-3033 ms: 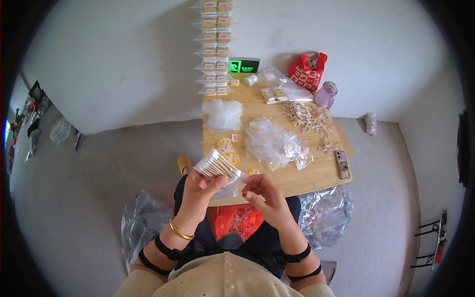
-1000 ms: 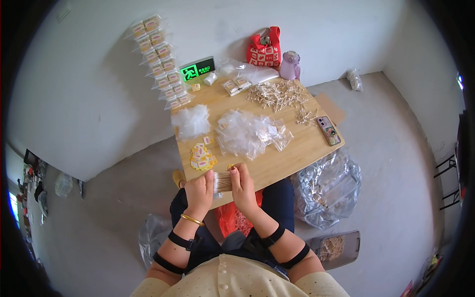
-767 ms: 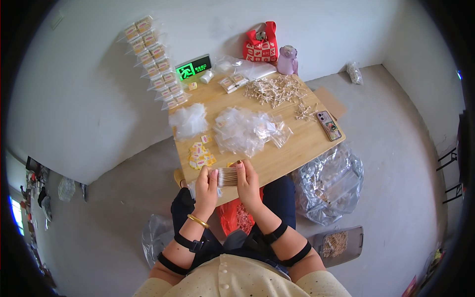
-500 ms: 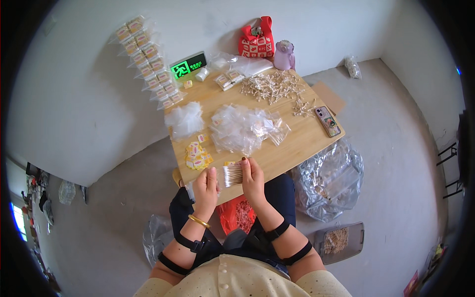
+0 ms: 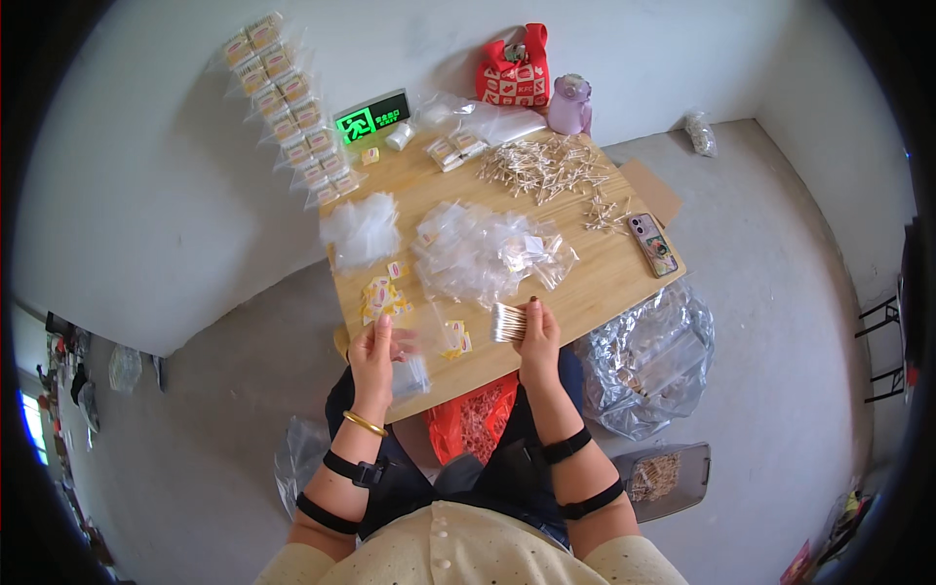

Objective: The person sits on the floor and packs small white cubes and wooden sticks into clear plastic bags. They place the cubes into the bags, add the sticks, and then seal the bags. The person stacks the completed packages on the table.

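A neat bundle of cotton swabs (image 5: 507,323) is pinched in my right hand (image 5: 540,343), its white tips pointing left over the table's near edge. Between the thumb and fingers of my left hand (image 5: 370,363) is a clear plastic bag (image 5: 421,327), thin and hard to see. Just below that hand, a stack of clear bags (image 5: 410,376) lies at the table edge. A few yellow-and-white cards (image 5: 455,339) rest between my hands. More such cards (image 5: 381,294) are heaped beyond my left hand.
The wooden table (image 5: 409,200) bears flat clear bags (image 5: 363,232), a heap of plastic bags (image 5: 483,255), loose swabs (image 5: 546,168), a phone (image 5: 652,245) and a purple bottle (image 5: 569,105). Packed bags (image 5: 292,117) stack at far left. A red bag (image 5: 473,419) sits by my lap.
My hands have moved apart: the right went right with the swab bundle, the left drew slightly left and up with the clear bag. Cards and stacked bags beneath now show.
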`<move>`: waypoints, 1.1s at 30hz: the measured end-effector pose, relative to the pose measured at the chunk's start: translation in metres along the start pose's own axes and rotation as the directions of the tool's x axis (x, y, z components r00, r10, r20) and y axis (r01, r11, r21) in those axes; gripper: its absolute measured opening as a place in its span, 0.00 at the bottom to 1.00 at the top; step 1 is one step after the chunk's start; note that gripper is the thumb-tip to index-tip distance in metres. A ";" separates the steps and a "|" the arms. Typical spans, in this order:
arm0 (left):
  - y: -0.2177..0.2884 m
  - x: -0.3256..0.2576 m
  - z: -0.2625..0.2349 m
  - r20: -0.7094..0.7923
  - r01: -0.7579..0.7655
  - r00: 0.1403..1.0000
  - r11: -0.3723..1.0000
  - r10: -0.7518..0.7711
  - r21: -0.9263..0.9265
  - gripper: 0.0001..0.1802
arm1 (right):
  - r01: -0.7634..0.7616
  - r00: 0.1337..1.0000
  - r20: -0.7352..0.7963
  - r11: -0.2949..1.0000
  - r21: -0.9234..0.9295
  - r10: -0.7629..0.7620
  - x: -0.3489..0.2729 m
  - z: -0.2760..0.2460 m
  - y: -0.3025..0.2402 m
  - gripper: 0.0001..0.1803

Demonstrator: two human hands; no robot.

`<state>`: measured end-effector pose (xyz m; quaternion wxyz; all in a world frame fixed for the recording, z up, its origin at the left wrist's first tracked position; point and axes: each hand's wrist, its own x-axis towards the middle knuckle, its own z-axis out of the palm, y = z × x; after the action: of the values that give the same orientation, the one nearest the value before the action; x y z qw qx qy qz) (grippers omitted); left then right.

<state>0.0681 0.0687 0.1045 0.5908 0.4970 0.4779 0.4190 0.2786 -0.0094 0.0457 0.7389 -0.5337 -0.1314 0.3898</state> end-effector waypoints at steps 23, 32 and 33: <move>-0.053 -0.004 -0.034 0.252 -0.040 0.966 0.944 -0.047 0.327 0.18 | -0.171 0.971 0.137 0.968 -0.185 0.198 -0.013 0.017 0.035 0.19; -0.066 -0.008 0.002 0.463 0.398 0.822 0.916 -0.333 -0.048 0.15 | 0.127 0.979 0.200 0.875 -0.467 -0.035 -0.022 0.026 0.038 0.18; -0.068 -0.008 0.002 0.454 0.379 0.828 0.925 -0.329 -0.021 0.15 | 0.134 0.979 0.199 0.865 -0.484 -0.040 -0.020 0.023 0.040 0.18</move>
<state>0.0699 0.0500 0.0382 0.7775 0.4484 0.3909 0.2039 0.2334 -0.0030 0.0237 0.5793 -0.6606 -0.3178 0.3564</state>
